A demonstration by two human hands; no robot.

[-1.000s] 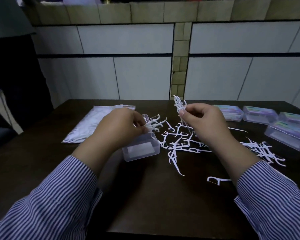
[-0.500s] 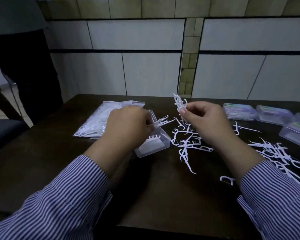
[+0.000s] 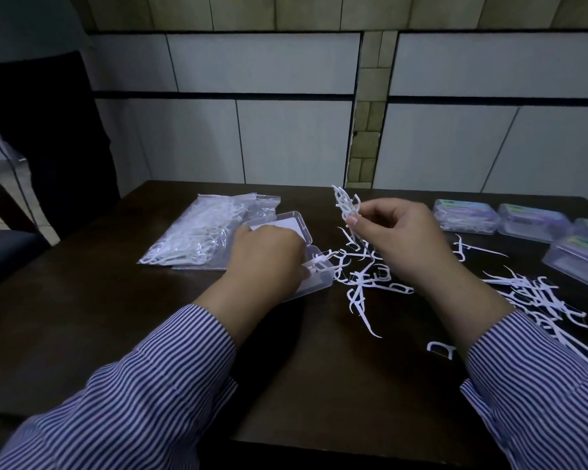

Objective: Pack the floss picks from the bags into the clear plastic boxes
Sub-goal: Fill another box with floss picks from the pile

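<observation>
An open clear plastic box (image 3: 314,279) sits mid-table with its lid (image 3: 291,223) tilted back. My left hand (image 3: 265,262) is over the box and holds a few white floss picks (image 3: 321,259) at its opening. My right hand (image 3: 401,239) is raised above the table and pinches a small bundle of floss picks (image 3: 345,203) upright. Loose floss picks (image 3: 364,279) lie scattered between the hands, and another heap (image 3: 540,296) lies at the right. A clear bag of floss picks (image 3: 197,232) lies at the left.
Several closed plastic boxes (image 3: 465,217) with coloured labels stand at the back right of the dark wooden table (image 3: 150,317). A dark chair (image 3: 48,147) stands at the far left. A tiled wall runs behind the table.
My left hand has lowered its floss picks towards the open box. The right hand still holds its bundle up. The view has shifted slightly.
</observation>
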